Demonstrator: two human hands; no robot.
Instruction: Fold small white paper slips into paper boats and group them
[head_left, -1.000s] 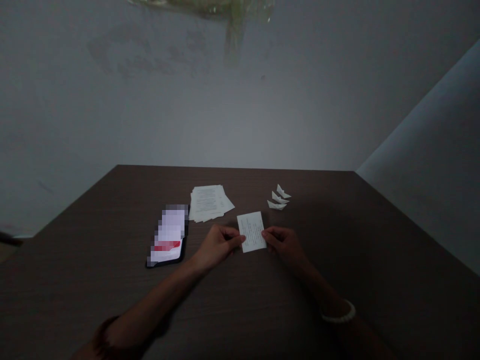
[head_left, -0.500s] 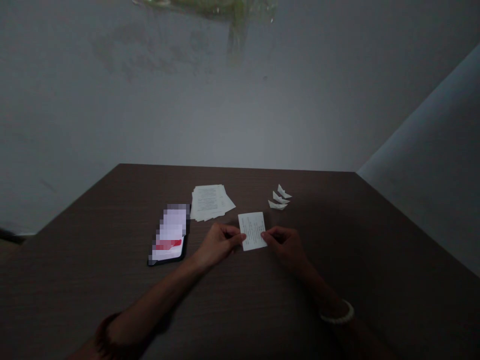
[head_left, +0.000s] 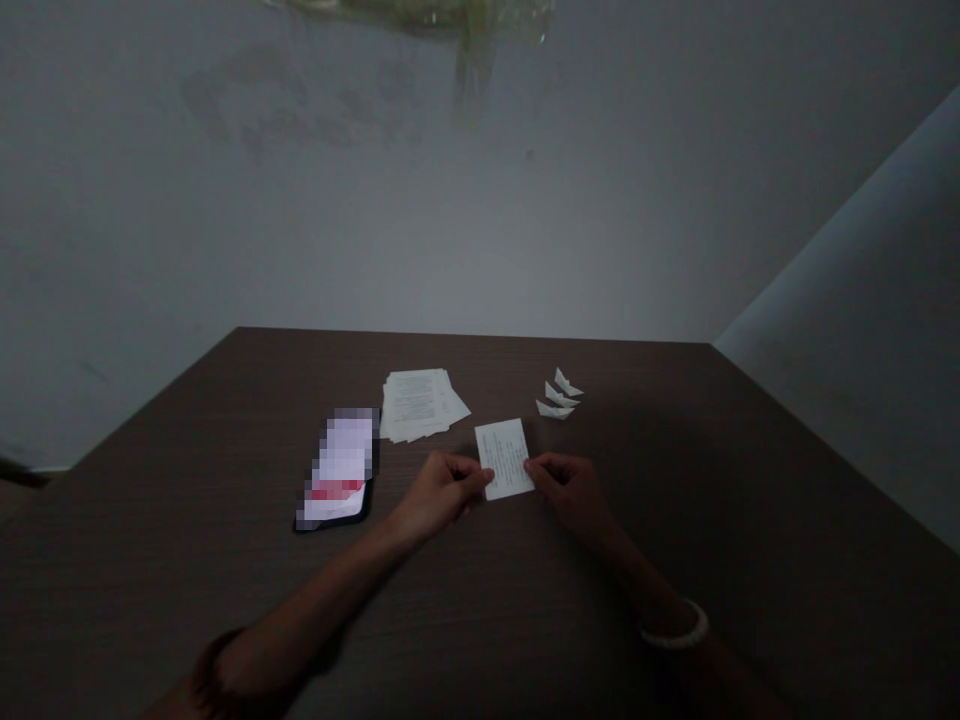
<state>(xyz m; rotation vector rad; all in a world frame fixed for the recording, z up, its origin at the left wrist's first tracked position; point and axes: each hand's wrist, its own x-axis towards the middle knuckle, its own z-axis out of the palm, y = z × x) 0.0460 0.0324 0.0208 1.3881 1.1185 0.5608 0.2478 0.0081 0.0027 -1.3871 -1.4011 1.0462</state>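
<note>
1. The person's left hand (head_left: 441, 495) and right hand (head_left: 570, 492) stand apart, one on each side of a small white printed paper card (head_left: 505, 459), just below the middle of the frame. The fingertips of both hands pinch its long edges, so the two hands hold it between them.
2. Compared with the frame half a second earlier, the card sits slightly higher in the picture and leans a little further, its top edge tipped toward the upper left. Both hands keep their pinch on it.
3. It cannot be told whether the card touches the dark brown wood-grain table (head_left: 675, 450) or is lifted just above it.
4. Left of the left hand lies a black smartphone (head_left: 337, 470) with a pixelated screen. Above it, near the card, is a loose stack of white printed paper sheets (head_left: 416, 405).
5. Upper right of the card sit three small folded white paper boats (head_left: 559, 395), well clear of the right hand.
6. A white beaded bracelet (head_left: 675, 632) circles the right wrist.
</note>
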